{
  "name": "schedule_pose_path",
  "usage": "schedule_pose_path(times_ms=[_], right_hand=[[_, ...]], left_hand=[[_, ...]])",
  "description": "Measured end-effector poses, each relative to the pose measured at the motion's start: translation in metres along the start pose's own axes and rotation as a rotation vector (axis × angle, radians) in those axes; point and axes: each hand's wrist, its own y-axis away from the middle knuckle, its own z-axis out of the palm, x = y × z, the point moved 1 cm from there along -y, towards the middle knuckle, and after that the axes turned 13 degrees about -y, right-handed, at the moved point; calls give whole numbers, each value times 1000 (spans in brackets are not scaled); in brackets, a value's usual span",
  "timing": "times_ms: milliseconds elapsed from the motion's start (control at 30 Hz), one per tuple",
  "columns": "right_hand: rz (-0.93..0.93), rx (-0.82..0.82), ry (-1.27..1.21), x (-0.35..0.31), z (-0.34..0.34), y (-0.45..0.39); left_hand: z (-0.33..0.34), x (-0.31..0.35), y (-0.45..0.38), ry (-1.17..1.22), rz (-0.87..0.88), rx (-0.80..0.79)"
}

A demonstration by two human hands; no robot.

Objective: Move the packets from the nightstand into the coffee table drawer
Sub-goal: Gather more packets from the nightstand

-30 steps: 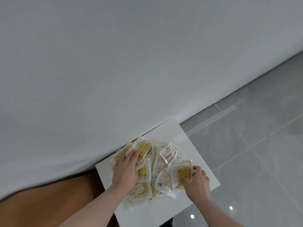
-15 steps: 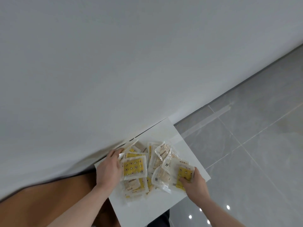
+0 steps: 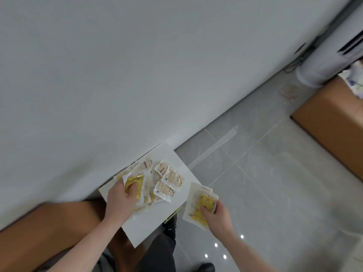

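Both hands belong to a person looking down at a small white nightstand (image 3: 157,224) set against a pale wall (image 3: 137,75). Their left hand (image 3: 120,201) grips a yellow-printed packet (image 3: 134,181) at the near left edge of a heap, thumb curled over its top. That heap of packets (image 3: 165,179), clear plastic sleeves with yellow or beige contents, lies overlapping on the far half of the nightstand top. Their right hand (image 3: 215,215) pinches a small stack of packets (image 3: 200,205), thumb on the yellow top face and fingers curled beneath; the stack is held in the air just past the nightstand's right edge, above the grey tiled floor (image 3: 265,193). How many packets it holds is unclear. A brown wooden surface (image 3: 49,232) sits to the left of the nightstand. Another brown piece of furniture (image 3: 330,130) stands at the far right, beside a white cylinder-shaped unit (image 3: 322,61) near the wall. Dark trousers (image 3: 157,258) and a dark shoe (image 3: 206,266) show at the bottom. The coffee table drawer is out of view.
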Motion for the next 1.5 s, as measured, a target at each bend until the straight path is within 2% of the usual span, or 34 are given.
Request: schedule_pose_path(times_ms=[67, 267, 667, 1133, 1267, 1500], right_hand=[[-14, 29, -53, 0, -25, 33], [-54, 101, -157, 20, -103, 116], [-153, 312, -360, 97, -239, 233], [-141, 702, -654, 175, -284, 330], [-150, 802, -740, 215, -297, 373], [-193, 955, -855, 314, -332, 468]], left_hand=[[-2, 27, 14, -2, 68, -94], [4, 116, 88, -75, 273, -226], [65, 212, 245, -138, 634, -389], [129, 290, 325, -147, 942, -687], [157, 293, 379, -191, 1041, -808], [207, 292, 511, -221, 1197, -891]])
